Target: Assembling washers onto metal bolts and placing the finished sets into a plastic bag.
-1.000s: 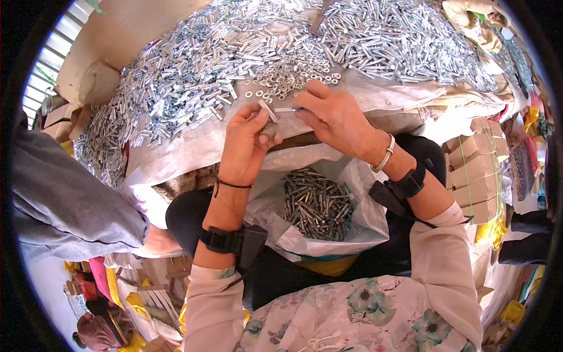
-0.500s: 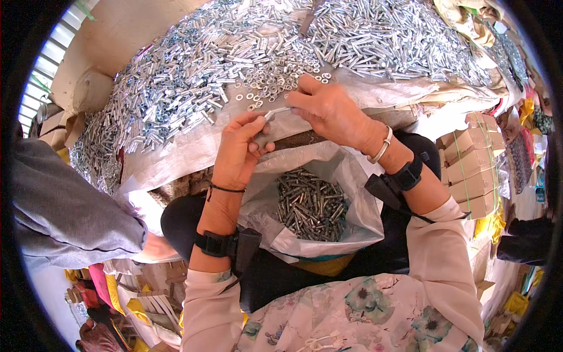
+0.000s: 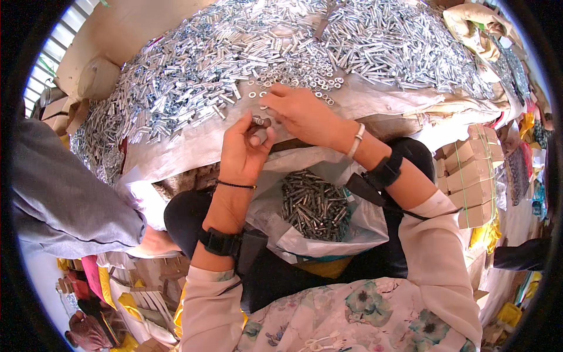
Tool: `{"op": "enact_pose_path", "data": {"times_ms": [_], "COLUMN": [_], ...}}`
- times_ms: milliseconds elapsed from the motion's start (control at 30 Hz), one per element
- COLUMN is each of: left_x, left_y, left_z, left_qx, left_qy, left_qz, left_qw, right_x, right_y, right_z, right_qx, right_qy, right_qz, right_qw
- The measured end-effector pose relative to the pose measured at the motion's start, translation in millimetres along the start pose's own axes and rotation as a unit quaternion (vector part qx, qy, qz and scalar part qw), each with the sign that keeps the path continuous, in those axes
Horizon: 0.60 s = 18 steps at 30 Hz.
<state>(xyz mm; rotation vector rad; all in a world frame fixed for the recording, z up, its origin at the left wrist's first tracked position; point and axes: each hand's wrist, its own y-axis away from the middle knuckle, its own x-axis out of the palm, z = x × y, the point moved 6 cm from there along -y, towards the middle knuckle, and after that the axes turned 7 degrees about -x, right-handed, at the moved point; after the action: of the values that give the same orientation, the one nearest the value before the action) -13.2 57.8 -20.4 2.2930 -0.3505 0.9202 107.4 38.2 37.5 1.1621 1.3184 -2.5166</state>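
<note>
My left hand [image 3: 245, 149] is closed with its palm turned up, pinching a small silvery metal bolt [image 3: 258, 120] between thumb and fingers. Just above it, my right hand [image 3: 308, 114] has its fingertips drawn together by the loose washers [image 3: 281, 76]; whatever is in them is hidden. A pale washer shows right at those fingertips. Below both hands, an open white sack [image 3: 366, 226] between my legs holds many dark metal anchor bolts [image 3: 311, 205].
A large heap of metal sleeves [image 3: 176, 76] covers the sheet's left side, and long metal pieces [image 3: 399, 47] cover its right. Tied cardboard boxes [image 3: 469, 176] stand at right. Another person's grey-clad leg [image 3: 76, 193] is close on my left.
My right hand has moved left and turned downward over the left fingertips. The metal piece at the left fingertips no longer points up toward the right hand.
</note>
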Motion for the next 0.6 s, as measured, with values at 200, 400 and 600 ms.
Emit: {"op": "enact_pose_path", "data": {"times_ms": [200,400,600], "left_x": [-3,7,18], "left_y": [10,12,15], "left_z": [-11,-7,7], "left_qx": [0.061,0.052,-0.009], "left_qy": [-0.135,-0.284,-0.36], "left_qz": [-0.046,-0.047,0.01], "left_qw": [0.988,0.956,0.933], "right_x": [32,22,-8], "right_y": [-7,-2,17], "right_z": [-23,-33,-22], "right_qx": [0.01,0.054,0.043], "right_qy": [0.206,0.187,-0.054], "right_qz": [0.144,0.066,-0.033], "right_qw": [0.968,0.979,0.997]}}
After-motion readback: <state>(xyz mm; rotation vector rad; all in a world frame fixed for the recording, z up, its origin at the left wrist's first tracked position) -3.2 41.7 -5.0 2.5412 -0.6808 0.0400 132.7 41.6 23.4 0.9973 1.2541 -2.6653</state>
